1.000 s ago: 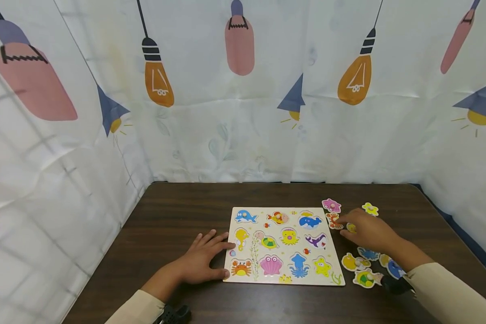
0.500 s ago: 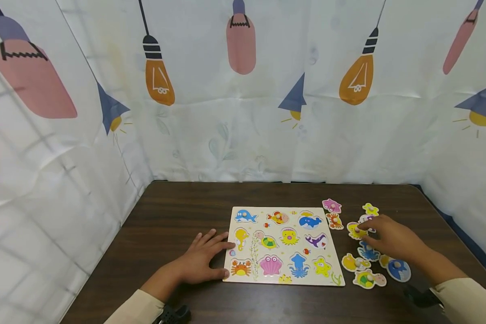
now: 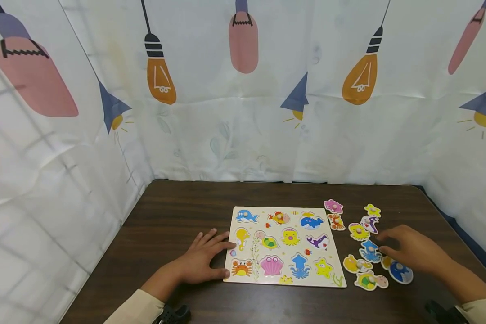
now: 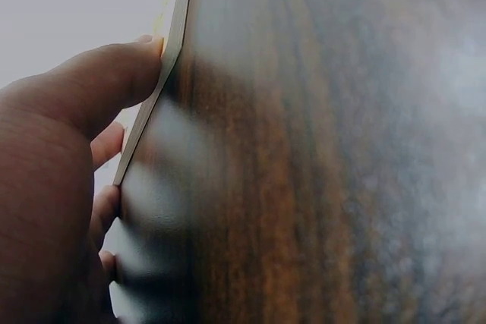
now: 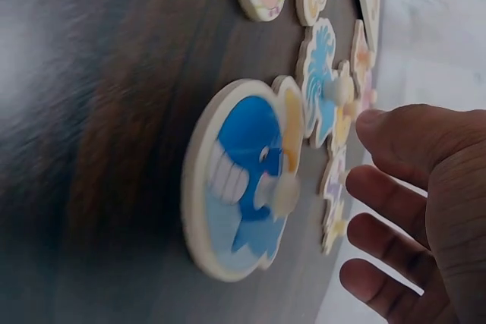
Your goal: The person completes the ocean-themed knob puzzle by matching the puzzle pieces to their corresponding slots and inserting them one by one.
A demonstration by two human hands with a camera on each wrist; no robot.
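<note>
Nine loose sea-creature pieces on the dark table [image 3: 194, 198], by the far end of the puzzle board [image 3: 285, 250] from the left hand [image 3: 204, 258]. Nearest the right hand [image 3: 413, 249]: the squid piece [image 3: 370, 255], with the octopus piece [image 3: 354, 232] a little farther off.

Hands: left has its fingers spread, tips and thumb resting at the board's edge, not clasping it. Right hangs above the table, thumb and fingers parted, holding nothing; the right wrist view shows space between thumb and squid knob.

Possible trouble, by my judgement: the pieces sit so close that a low fingertip could knock the octopus or the purple whale piece [image 3: 368, 225] askew. The round whale piece [image 3: 401, 273] lies near the underside of the palm and may get dragged if the wrist dips. Small knobs might slip from a loose pinch. An uneven push from the left hand could slide or turn the board.

Looks: squid bright blue, head toward the far side of the table, arms toward the person, pale border following the outline, round light knob mid-body. Lies flat, knob up. Board cream, flat, printed with creatures; two in its far row seem to carry knobs.
</note>
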